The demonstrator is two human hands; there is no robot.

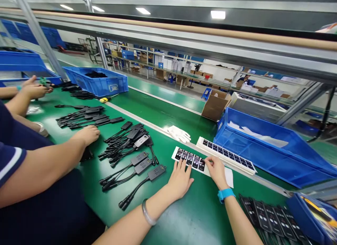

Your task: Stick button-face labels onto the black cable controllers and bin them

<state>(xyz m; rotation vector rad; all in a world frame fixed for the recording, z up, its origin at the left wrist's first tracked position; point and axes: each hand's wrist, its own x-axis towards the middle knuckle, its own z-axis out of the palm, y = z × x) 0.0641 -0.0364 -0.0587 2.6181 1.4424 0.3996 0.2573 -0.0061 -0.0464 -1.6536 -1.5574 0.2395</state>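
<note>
A white sheet of black labels (187, 156) lies flat on the green bench in front of me. My left hand (180, 179) rests on its lower edge, fingers stretched out and holding nothing. At the sheet's right end, my right hand (216, 170) pinches the edge of the last black label (201, 164) between thumb and fingertips. A piece of white paper (229, 177) shows beside that wrist. Left of my hands lie black controller boxes with cables (156, 172), several of them in a pile. Finished-looking black boxes bearing labels (272, 217) sit at the lower right.
A stack of label sheets (226, 155) and a white glove (179, 133) lie along the metal strip. Behind stand a blue bin (263, 152) and another blue bin (105, 84). A co-worker's hand (88, 135) reaches in from the left. A blue box (306, 217) holds a yellow tool.
</note>
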